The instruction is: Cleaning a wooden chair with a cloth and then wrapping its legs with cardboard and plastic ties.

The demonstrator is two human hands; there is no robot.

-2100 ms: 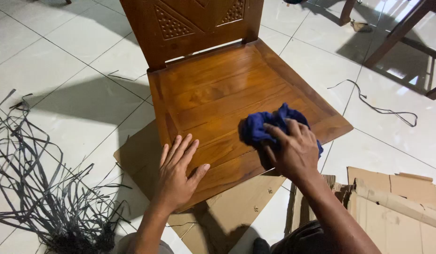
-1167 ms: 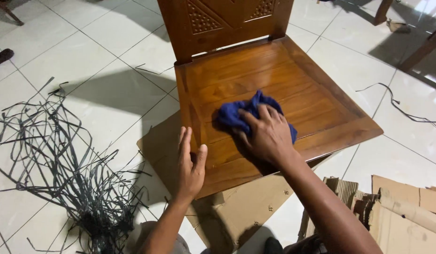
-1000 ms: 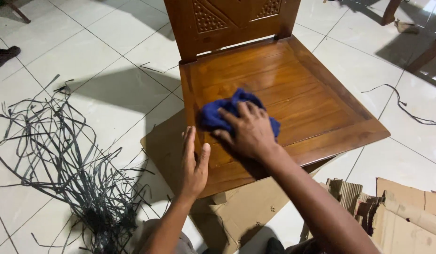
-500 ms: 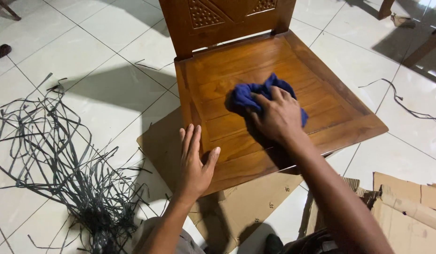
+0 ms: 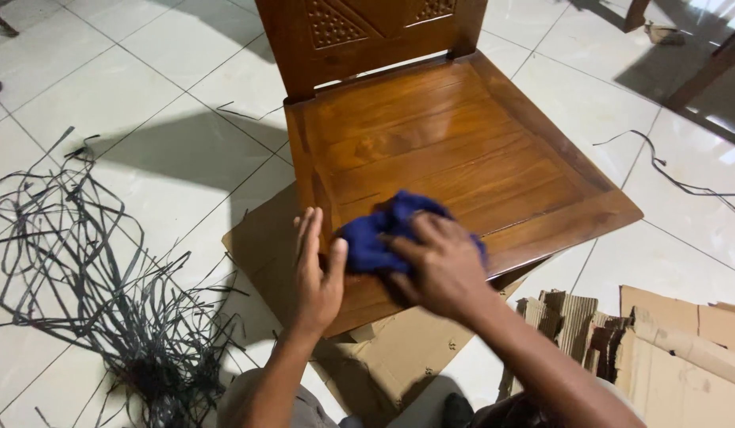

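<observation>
Head view shows us looking down at a wooden chair seat [image 5: 431, 150] that fills the upper middle of the frame, with its carved backrest [image 5: 367, 32] at the top edge. Our right hand [image 5: 439, 265] is closed over a bunched blue cloth [image 5: 367, 238] and presses it on the lower left part of the seat, close to the front corner; the fingers are curled on top of the cloth, so the grip is shut on it. Our left hand [image 5: 316, 269] rests just beside the cloth on the left edge of the seat, fingers nearly straight and holding nothing. We judge the wiping as partly done: the upper and right parts of the seat look glossy and even, but we cannot tell from the shine alone which boards are finished. The front rim, the corner under our hands and the backrest seem to be left. Under the chair lies flat brown cardboard [image 5: 399, 357], more torn cardboard [image 5: 669, 349] is at the lower right, and a heap of black plastic straps [image 5: 82, 269] spreads over the white tile floor [image 5: 145, 87] on the left.
</observation>
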